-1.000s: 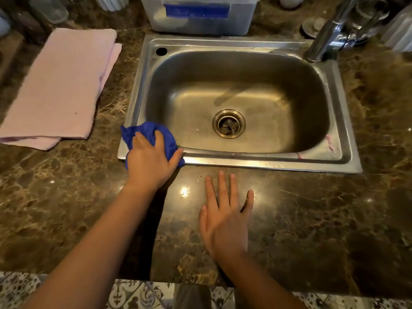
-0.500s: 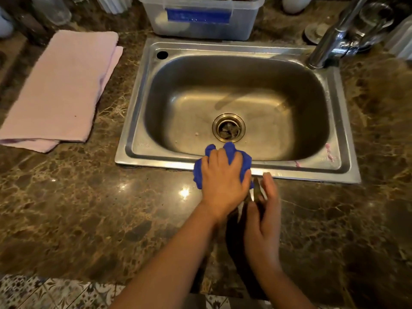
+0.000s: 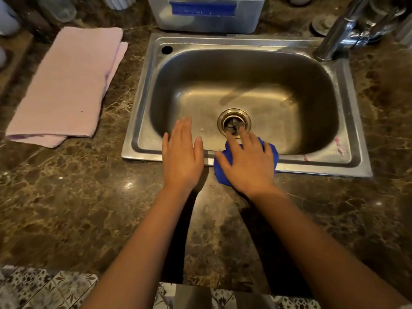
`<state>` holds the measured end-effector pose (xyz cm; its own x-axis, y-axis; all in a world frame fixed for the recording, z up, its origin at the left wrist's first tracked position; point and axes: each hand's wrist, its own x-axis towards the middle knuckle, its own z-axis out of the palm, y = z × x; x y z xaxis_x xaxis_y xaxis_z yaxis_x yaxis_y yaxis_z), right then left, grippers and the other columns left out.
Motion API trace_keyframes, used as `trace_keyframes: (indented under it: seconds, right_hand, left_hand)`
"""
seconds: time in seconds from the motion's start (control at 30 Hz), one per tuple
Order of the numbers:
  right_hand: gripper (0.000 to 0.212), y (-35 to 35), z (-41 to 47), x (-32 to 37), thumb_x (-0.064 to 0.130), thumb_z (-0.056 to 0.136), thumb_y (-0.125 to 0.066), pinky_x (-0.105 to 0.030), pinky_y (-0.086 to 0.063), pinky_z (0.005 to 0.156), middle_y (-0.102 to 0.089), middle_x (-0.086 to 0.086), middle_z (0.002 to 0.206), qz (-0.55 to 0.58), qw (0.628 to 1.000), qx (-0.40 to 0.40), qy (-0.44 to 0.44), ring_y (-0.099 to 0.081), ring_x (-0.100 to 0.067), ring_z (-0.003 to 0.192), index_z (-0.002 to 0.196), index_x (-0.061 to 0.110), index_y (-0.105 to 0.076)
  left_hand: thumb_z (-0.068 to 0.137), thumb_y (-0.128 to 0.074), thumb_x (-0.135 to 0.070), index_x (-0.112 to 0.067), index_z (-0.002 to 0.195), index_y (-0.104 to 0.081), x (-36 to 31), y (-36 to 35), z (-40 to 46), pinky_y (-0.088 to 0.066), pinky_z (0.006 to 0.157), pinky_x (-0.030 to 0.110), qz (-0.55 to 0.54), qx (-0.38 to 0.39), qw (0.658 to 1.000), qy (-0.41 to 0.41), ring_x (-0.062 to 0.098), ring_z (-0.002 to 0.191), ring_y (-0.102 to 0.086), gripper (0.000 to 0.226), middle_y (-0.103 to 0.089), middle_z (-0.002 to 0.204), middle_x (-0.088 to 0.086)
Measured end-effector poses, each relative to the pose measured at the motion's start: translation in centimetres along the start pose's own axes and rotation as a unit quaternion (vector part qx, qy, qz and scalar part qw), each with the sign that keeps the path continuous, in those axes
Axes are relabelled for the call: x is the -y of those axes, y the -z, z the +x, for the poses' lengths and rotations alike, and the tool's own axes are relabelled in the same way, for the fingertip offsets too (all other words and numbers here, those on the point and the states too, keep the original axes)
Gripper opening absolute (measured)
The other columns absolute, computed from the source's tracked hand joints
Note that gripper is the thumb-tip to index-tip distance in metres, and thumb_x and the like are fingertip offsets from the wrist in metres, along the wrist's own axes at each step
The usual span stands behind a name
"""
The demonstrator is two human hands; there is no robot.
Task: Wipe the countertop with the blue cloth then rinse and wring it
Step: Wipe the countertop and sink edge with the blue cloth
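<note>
The blue cloth (image 3: pixel 271 153) lies bunched on the front rim of the steel sink (image 3: pixel 323 168), partly over the dark marble countertop (image 3: pixel 89 208). My right hand (image 3: pixel 247 168) presses down on it with fingers spread, covering most of it. My left hand (image 3: pixel 181 157) lies flat and empty just to the left, its fingers reaching over the sink's front rim. A small gap separates the two hands. The sink basin looks dry, with the drain (image 3: pixel 234 122) just beyond my right fingertips.
A folded pink towel (image 3: pixel 66 85) lies on the counter left of the sink. A clear plastic box with a blue label (image 3: pixel 207 16) stands behind the sink. The chrome tap (image 3: pixel 334 41) rises at the back right corner. Jars and cups line the back edge.
The cloth slid right along the sink's front rim under my left hand. It now sits under my right hand, and my left hand has come off it.
</note>
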<state>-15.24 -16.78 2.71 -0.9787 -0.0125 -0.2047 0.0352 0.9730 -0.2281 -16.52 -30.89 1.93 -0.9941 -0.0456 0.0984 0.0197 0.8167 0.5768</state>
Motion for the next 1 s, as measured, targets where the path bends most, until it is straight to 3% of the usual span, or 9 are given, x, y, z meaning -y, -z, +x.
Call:
trace_keyframes:
  seconds: [0.07, 0.17, 0.3, 0.5, 0.63, 0.73, 0.87, 1.0]
  right_hand:
    - [0.050, -1.0, 0.2, 0.8, 0.051, 0.093, -0.028, -0.047, -0.033, 0.097, -0.057, -0.011, 0.123, -0.053, 0.998, 0.015, -0.014, -0.044, -0.030, 0.118, 0.120, 0.017, -0.053]
    - [0.044, -1.3, -0.2, -0.2, 0.046, 0.092, -0.032, -0.041, -0.040, 0.080, -0.065, -0.008, 0.096, -0.042, 0.997, -0.051, 0.029, -0.054, -0.028, 0.095, 0.104, 0.015, -0.061]
    - [0.042, -0.5, -0.5, -3.4, 0.041, 0.093, -0.030, -0.037, -0.047, 0.073, -0.065, -0.003, 0.093, -0.036, 0.994, -0.036, 0.093, -0.055, -0.023, 0.093, 0.110, 0.019, -0.060]
    - [0.038, 1.0, -1.7, -9.8, 0.033, 0.090, -0.034, -0.034, -0.047, 0.068, -0.068, -0.004, 0.085, -0.029, 0.992, -0.098, 0.070, -0.059, -0.025, 0.086, 0.099, 0.018, -0.067]
    - [0.033, 0.2, -1.3, -6.9, 0.030, 0.089, -0.037, -0.035, -0.044, 0.072, -0.067, -0.005, 0.081, -0.046, 0.993, -0.104, 0.018, -0.058, -0.025, 0.082, 0.091, 0.014, -0.066]
    - [0.036, -0.7, -0.9, -4.6, 0.035, 0.090, -0.035, -0.036, -0.047, 0.074, -0.067, -0.004, 0.087, -0.043, 0.994, -0.065, 0.072, -0.059, -0.023, 0.085, 0.102, 0.015, -0.063]
    - [0.040, 0.3, -0.4, -6.9, 0.039, 0.087, -0.037, -0.032, -0.049, 0.066, -0.070, -0.003, 0.091, 0.020, 0.987, -0.037, 0.155, -0.063, -0.024, 0.087, 0.106, 0.016, -0.065]
    - [0.040, 4.0, -0.1, -9.5, 0.039, 0.087, -0.039, -0.031, -0.046, 0.074, -0.069, 0.001, 0.105, 0.124, 0.980, -0.087, 0.133, -0.061, -0.021, 0.099, 0.116, 0.023, -0.061]
  left_hand:
    - [0.094, -0.025, -0.032, -0.015, 0.143, -0.029, 0.9, -0.9, 0.3, -0.011, 0.114, 0.045, 0.119, 0.055, 0.991, -0.003, 0.017, 0.140, -0.024, 0.052, -0.037, 0.148, 0.004]
    - [0.092, -0.018, -0.035, -0.017, 0.141, -0.034, 1.3, -2.0, 0.0, -0.014, 0.112, 0.047, 0.214, 0.098, 0.971, -0.038, 0.017, 0.139, -0.027, 0.055, -0.039, 0.146, 0.002]
    - [0.095, -0.027, -0.034, -0.018, 0.145, -0.027, 1.4, -1.8, 0.4, -0.011, 0.115, 0.046, 0.216, 0.110, 0.970, -0.015, 0.017, 0.142, -0.018, 0.052, -0.029, 0.153, 0.002]
    - [0.095, -0.024, -0.036, -0.021, 0.147, -0.021, 0.8, -1.5, 0.5, -0.004, 0.116, 0.047, 0.203, 0.146, 0.968, 0.025, 0.016, 0.144, -0.013, 0.054, -0.021, 0.156, 0.003]
    - [0.096, -0.026, -0.041, -0.024, 0.146, -0.023, -2.4, -3.4, 0.8, 0.002, 0.113, 0.050, 0.176, 0.134, 0.975, 0.026, 0.016, 0.141, -0.021, 0.053, -0.030, 0.152, 0.004]
    - [0.095, -0.028, -0.039, -0.024, 0.145, -0.026, -4.3, -5.5, 1.1, 0.003, 0.112, 0.052, 0.169, 0.108, 0.980, 0.019, 0.014, 0.140, -0.024, 0.052, -0.033, 0.150, 0.001]
    - [0.087, -0.020, -0.045, -0.022, 0.143, -0.030, -4.1, -6.2, 1.2, -0.004, 0.112, 0.052, 0.189, 0.074, 0.978, 0.052, 0.016, 0.137, -0.031, 0.061, -0.040, 0.147, 0.003]
    - [0.094, -0.029, -0.044, -0.022, 0.143, -0.031, -4.7, -6.3, 1.3, -0.002, 0.113, 0.051, 0.176, 0.075, 0.979, 0.070, 0.017, 0.137, -0.032, 0.054, -0.041, 0.146, 0.003]
